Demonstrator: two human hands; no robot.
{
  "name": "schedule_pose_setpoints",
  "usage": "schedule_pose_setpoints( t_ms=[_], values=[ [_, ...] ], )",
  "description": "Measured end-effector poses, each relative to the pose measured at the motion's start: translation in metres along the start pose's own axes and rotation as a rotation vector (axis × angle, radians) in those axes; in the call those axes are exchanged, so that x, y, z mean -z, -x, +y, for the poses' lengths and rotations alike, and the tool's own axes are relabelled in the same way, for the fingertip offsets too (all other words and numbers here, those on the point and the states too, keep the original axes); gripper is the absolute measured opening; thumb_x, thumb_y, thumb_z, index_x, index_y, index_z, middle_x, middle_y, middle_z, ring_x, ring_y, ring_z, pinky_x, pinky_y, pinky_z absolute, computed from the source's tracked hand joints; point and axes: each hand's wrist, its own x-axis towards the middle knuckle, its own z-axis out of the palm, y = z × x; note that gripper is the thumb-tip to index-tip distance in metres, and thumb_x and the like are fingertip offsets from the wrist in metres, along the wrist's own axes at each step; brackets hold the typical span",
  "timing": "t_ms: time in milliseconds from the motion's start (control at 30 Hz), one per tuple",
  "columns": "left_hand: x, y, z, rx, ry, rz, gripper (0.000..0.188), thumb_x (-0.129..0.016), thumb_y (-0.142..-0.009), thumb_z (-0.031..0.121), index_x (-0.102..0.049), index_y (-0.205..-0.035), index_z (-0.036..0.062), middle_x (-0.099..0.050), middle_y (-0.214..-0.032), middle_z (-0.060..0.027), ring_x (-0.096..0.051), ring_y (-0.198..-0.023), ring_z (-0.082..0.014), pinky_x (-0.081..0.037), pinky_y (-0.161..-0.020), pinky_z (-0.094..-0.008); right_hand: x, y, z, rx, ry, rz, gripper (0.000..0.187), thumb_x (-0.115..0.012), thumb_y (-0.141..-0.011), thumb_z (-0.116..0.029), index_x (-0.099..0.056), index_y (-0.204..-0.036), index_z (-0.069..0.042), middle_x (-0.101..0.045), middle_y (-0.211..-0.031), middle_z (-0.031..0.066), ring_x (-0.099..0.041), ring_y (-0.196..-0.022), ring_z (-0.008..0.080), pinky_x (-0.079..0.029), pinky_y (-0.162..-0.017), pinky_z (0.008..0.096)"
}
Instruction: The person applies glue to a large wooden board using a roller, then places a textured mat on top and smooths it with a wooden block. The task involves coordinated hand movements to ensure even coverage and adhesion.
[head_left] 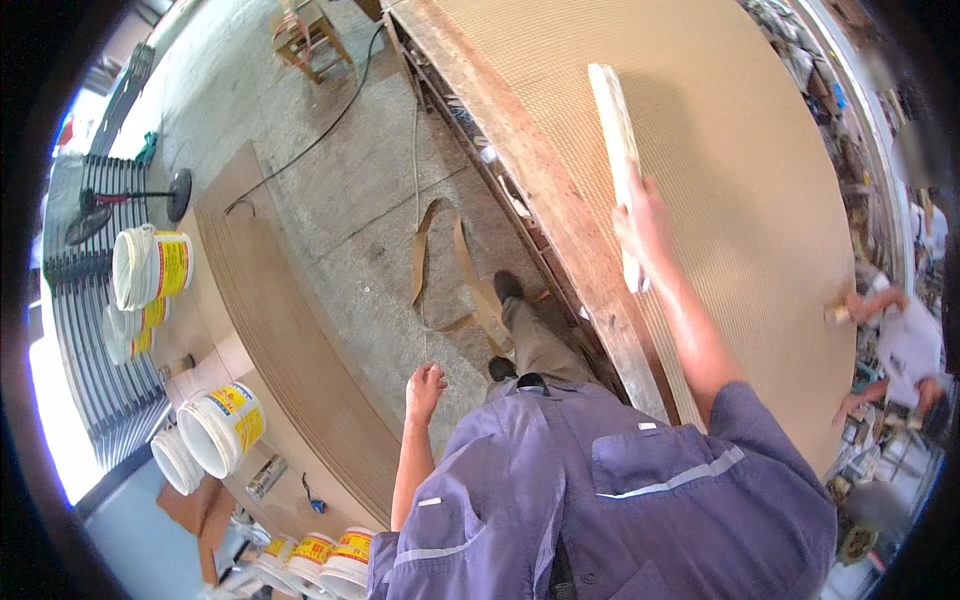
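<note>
My right hand (pixel 648 225) is closed round a long, pale, flat strip (pixel 612 115) that looks like wood. The strip is held over the big tan board (pixel 740 300), and its shadow falls on the board to the right. Fine ridged lines cover the board's left and near part. My left hand (pixel 425 388) hangs low over the floor, away from the board, with its fingers curled in. Whether anything is in those fingers is hidden. A thin pale cord (pixel 416 180) runs along the floor toward it.
A rough wooden beam (pixel 560 180) edges the board. A loose brown strap (pixel 462 250) lies by my feet. White buckets (pixel 222 430) and stacked brown sheets (pixel 290 330) stand at left, with a black fan (pixel 180 195) behind. Another person (pixel 905 345) works across the board.
</note>
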Motion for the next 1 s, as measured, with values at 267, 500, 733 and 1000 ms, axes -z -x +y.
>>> schedule_pose_setpoints(
  t_ms=[267, 500, 733, 1000],
  values=[
    [0.031, 0.008, 0.007, 0.150, 0.022, 0.156, 0.043, -0.055, -0.095, 0.027, -0.057, -0.123, -0.0055, -0.069, -0.099, -0.0148, -0.068, -0.073, -0.0195, -0.053, -0.061, -0.0294, -0.013, -0.180, -0.173, -0.153, -0.527, -0.336, 0.046, -0.042, -0.102, -0.022, -0.034, -0.147, -0.011, -0.060, -0.090, 0.0102, -0.055, -0.050, 0.0069, -0.044, -0.032, 0.0189],
    [0.049, 0.027, -0.010, 0.220, 0.058, 0.189, 0.041, -0.055, -0.093, 0.029, -0.062, -0.116, -0.0051, -0.071, -0.095, -0.0135, -0.069, -0.070, -0.0183, -0.053, -0.057, -0.0287, -0.054, -0.149, -0.198, 0.418, -0.399, -0.104, 0.067, -0.066, -0.087, -0.011, -0.035, -0.146, -0.009, -0.059, -0.120, 0.0216, -0.064, -0.073, 0.0184, -0.056, -0.053, 0.0282],
    [0.051, -0.012, -0.010, 0.175, -0.011, 0.066, 0.044, -0.055, -0.093, 0.031, -0.061, -0.116, -0.0052, -0.071, -0.098, -0.0153, -0.070, -0.072, -0.0204, -0.053, -0.060, -0.0300, 0.044, -0.095, -0.068, -0.173, -0.565, 0.086, 0.070, -0.055, -0.091, 0.000, -0.024, -0.152, -0.012, -0.045, -0.142, 0.0240, -0.065, -0.106, 0.0308, -0.064, -0.068, 0.0402],
    [0.069, -0.023, 0.003, 0.183, 0.015, 0.079, 0.043, -0.055, -0.094, 0.031, -0.061, -0.117, -0.0043, -0.071, -0.097, -0.0142, -0.070, -0.073, -0.0188, -0.052, -0.061, -0.0288, -0.005, -0.092, -0.047, -0.201, 0.056, 0.110, 0.076, -0.062, -0.089, -0.005, -0.021, -0.152, -0.010, -0.052, -0.119, 0.0235, -0.067, -0.077, 0.0233, -0.058, -0.050, 0.0269]
  ],
)
